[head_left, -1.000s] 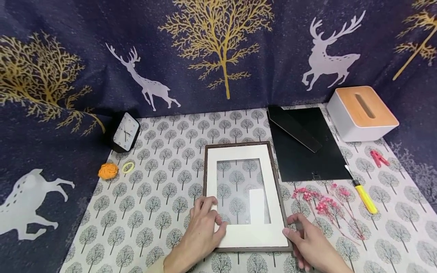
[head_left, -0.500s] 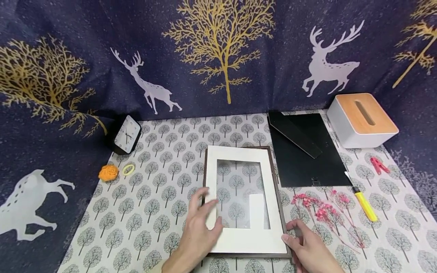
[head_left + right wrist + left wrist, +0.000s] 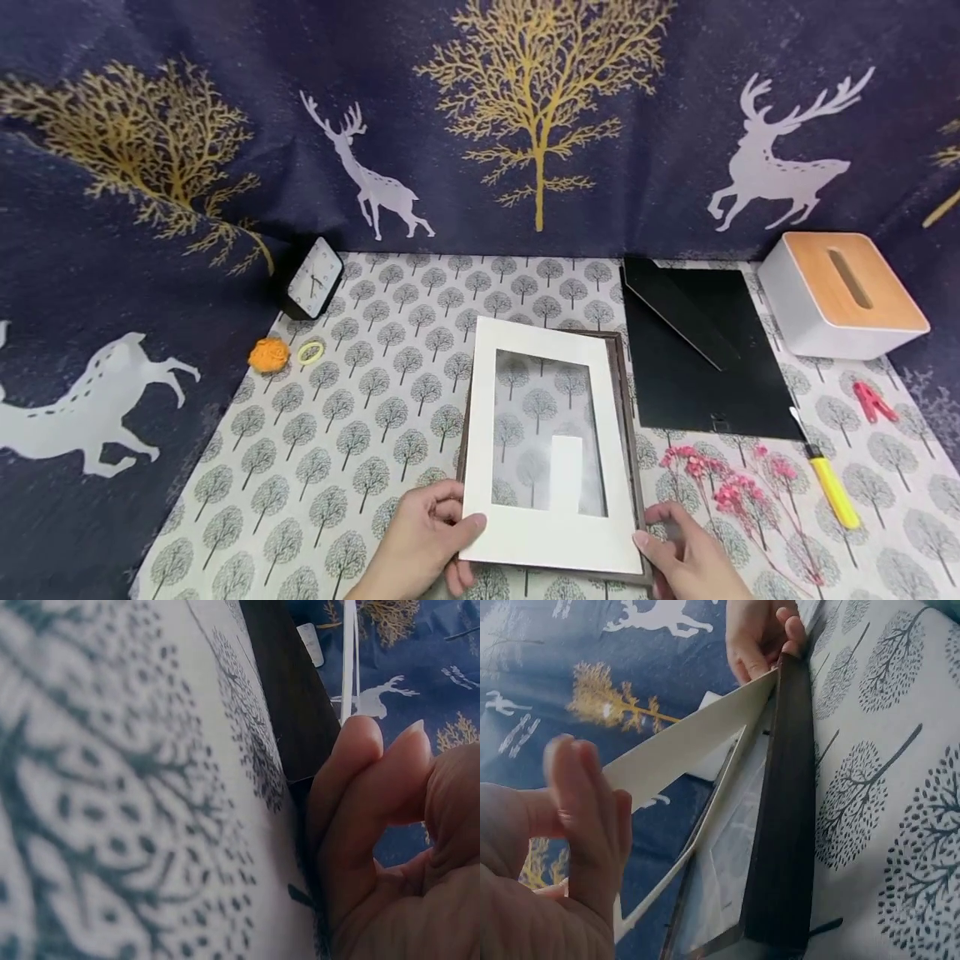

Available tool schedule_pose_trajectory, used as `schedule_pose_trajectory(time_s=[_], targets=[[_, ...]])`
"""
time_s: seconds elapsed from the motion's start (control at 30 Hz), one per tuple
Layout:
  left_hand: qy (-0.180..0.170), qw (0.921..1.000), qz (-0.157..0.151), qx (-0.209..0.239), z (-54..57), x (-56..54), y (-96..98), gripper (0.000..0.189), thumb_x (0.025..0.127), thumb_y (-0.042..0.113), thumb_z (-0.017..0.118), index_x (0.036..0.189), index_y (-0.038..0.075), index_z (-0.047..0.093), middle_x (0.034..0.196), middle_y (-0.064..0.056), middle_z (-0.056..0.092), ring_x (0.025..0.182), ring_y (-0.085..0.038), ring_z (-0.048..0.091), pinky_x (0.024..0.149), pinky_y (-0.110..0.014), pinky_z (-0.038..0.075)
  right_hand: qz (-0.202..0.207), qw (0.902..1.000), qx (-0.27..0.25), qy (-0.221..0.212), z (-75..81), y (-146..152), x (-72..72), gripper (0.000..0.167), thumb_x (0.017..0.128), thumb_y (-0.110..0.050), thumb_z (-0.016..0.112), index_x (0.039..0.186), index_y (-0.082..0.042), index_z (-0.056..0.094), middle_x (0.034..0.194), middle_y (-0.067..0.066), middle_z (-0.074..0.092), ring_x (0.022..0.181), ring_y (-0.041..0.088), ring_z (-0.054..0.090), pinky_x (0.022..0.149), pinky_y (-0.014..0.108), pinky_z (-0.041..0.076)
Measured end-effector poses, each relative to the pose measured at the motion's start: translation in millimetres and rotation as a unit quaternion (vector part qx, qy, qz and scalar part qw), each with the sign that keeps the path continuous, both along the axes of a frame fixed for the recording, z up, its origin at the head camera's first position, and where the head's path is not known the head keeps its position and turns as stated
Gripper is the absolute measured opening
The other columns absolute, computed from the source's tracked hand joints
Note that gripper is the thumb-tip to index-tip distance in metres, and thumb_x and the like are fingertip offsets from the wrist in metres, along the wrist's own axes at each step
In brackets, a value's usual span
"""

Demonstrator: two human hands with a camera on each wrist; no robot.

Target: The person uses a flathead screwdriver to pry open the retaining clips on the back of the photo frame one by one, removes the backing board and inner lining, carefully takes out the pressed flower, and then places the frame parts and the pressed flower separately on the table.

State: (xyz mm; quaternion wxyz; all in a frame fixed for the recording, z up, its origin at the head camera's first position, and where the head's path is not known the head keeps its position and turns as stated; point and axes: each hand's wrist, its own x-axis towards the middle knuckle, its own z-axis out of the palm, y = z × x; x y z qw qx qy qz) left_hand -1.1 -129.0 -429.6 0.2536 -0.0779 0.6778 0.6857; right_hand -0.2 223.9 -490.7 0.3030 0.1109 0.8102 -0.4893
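My left hand (image 3: 423, 537) pinches the lower left of a white picture mat (image 3: 551, 542) with a rectangular window. The mat is tilted, its left side raised off the brown picture frame (image 3: 619, 375) beneath it. In the left wrist view a wedge-shaped gap shows between the mat (image 3: 690, 746) and the frame (image 3: 784, 810), with a clear pane in the frame. My right hand (image 3: 690, 550) grips the frame's lower right corner, its thumb beside the mat's corner. In the right wrist view its curled fingers (image 3: 352, 802) lie against the frame's dark edge (image 3: 289, 690).
Right of the frame lie a black backing board (image 3: 697, 350) with a stand, pink dried flowers (image 3: 738, 492), a yellow-handled screwdriver (image 3: 832, 492) and a red clip (image 3: 873, 402). A tissue box (image 3: 843, 292) stands behind. A clock (image 3: 315, 279), orange ball (image 3: 269, 355) and yellow ring (image 3: 311, 352) are left.
My left hand has taken hold of the mat's lower left and raised that side from the frame. The right hand stays at the lower right corner. The head view has shifted left.
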Motion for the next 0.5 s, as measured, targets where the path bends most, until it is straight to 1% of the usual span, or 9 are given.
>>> schedule_pose_trajectory(time_s=[0.03,0.1,0.2,0.27,0.33,0.43,0.5], targets=[[0.003,1.0000,-0.001,-0.005,-0.2,0.7,-3.8,0.037,0.101,0.013,0.076,0.128,-0.010,0.063,0.082,-0.003,0.070,0.047,-0.006,0.064,0.043,-0.021,0.060,-0.002,1.0000,-0.001,-0.007,-2.1,0,0.8,0.049,0.109,-0.033,0.065,0.139,0.001,0.048,0.064,0.002,0.063,0.059,0.018,0.063,0.052,0.027,0.053],[0.007,0.9998,0.010,-0.016,0.1,0.7,-11.8,0.036,0.102,0.014,0.074,0.127,-0.010,0.065,0.084,-0.005,0.072,0.047,-0.006,0.062,0.041,-0.018,0.057,-0.007,0.9998,-0.006,-0.019,-6.0,0,2.2,0.051,0.109,-0.034,0.064,0.140,0.003,0.048,0.064,0.002,0.063,0.061,0.018,0.063,0.054,0.028,0.053],[0.013,0.9980,0.041,-0.045,0.9,-3.0,-25.5,0.032,0.104,0.015,0.072,0.126,-0.008,0.068,0.089,-0.007,0.075,0.051,-0.007,0.061,0.042,-0.015,0.053,-0.023,0.9991,-0.006,-0.034,-9.5,0,2.7,0.051,0.110,-0.033,0.064,0.139,0.005,0.048,0.066,0.001,0.063,0.064,0.018,0.063,0.057,0.030,0.055],[0.017,0.9949,0.079,-0.062,1.6,-8.1,-36.0,0.029,0.105,0.013,0.070,0.125,-0.008,0.068,0.089,-0.008,0.075,0.053,-0.009,0.061,0.043,-0.015,0.051,-0.031,0.9989,-0.005,-0.036,-10.2,-1,2.0,0.049,0.110,-0.031,0.064,0.139,0.005,0.048,0.067,0.001,0.063,0.064,0.018,0.063,0.057,0.030,0.055],[0.019,0.9892,0.123,-0.077,2.8,-14.9,-48.9,0.026,0.106,0.011,0.068,0.124,-0.007,0.069,0.086,-0.008,0.075,0.054,-0.010,0.060,0.045,-0.015,0.050,-0.039,0.9984,-0.006,-0.040,-9.6,-3,0.8,0.047,0.110,-0.028,0.063,0.139,0.006,0.048,0.067,0.001,0.063,0.064,0.018,0.062,0.056,0.030,0.055],[0.028,0.9761,0.193,-0.095,5.7,-29.1,-73.7,0.023,0.107,0.008,0.065,0.124,-0.007,0.069,0.082,-0.007,0.074,0.055,-0.011,0.057,0.045,-0.015,0.046,-0.049,0.9978,-0.003,-0.044,-8.3,-7,-1.5,0.045,0.110,-0.025,0.062,0.139,0.005,0.047,0.065,0.002,0.061,0.061,0.019,0.060,0.054,0.031,0.054],[0.032,0.9676,0.226,-0.108,6.4,-40.1,-94.6,0.022,0.109,0.010,0.065,0.123,-0.005,0.069,0.081,-0.004,0.073,0.056,-0.011,0.055,0.046,-0.015,0.042,-0.057,0.9972,0.003,-0.048,-7.4,-12,-2.7,0.043,0.110,-0.024,0.062,0.138,0.005,0.048,0.065,0.003,0.061,0.061,0.019,0.060,0.054,0.032,0.054]])
